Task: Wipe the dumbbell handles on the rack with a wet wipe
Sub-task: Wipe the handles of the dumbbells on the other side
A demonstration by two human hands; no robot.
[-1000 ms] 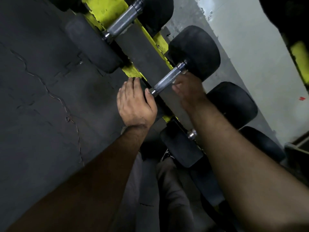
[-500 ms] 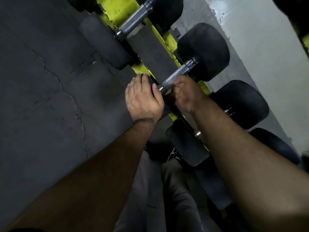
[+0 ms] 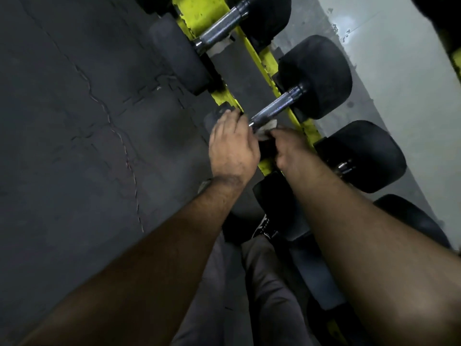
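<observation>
A dumbbell with black heads lies on the yellow rack; its knurled steel handle shows bare from the far head down to my hands. My left hand lies curled over the near head, which it hides. My right hand pinches a pale wet wipe against the near end of the handle. A second dumbbell handle lies further up the rack with a pale scrap under it.
More black dumbbell heads sit on the rack to the right and below my right arm. A dark cracked rubber floor fills the left side. A pale wall runs behind the rack. My trouser legs and shoe are below.
My right hand slid down the handle from the far head to the near end, baring most of the steel. The left hand stayed on the near head.
</observation>
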